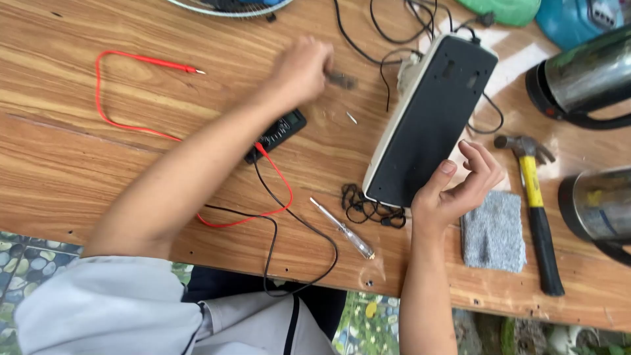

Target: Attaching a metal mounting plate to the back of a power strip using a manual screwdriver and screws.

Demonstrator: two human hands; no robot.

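- The wooden tabletop (98,131) carries everything and runs under both hands.
- A long flat device with a black underside and a cream rim (430,118) lies tilted on the tabletop; its near corner rests against the fingers (453,172) of the right hand (453,190), which curl loosely about that corner, the thumb on the black face and the other fingertips spread free to the side.
- Two shiny metal kettles (588,79) stand well beyond the right fingers, at the far edge.
- A hammer with a yellow and black handle (536,210) lies just beyond the right fingers, and a grey sponge-like block (493,230) sits just under them.
- The left hand (302,66) is blurred; its fingers are closed on a small dark thing (342,80) too blurred to tell, which sticks out toward the device.
- A black multimeter (279,133) lies under the left wrist, near those fingers.
- Its red lead (115,85) loops well away from the left fingers and ends in a probe tip.
- A clear-handled screwdriver (343,229) lies between the two forearms, closer to the right fingers.
- A tangle of thin black wire (368,209) touches the device's near end, just beside the right thumb.
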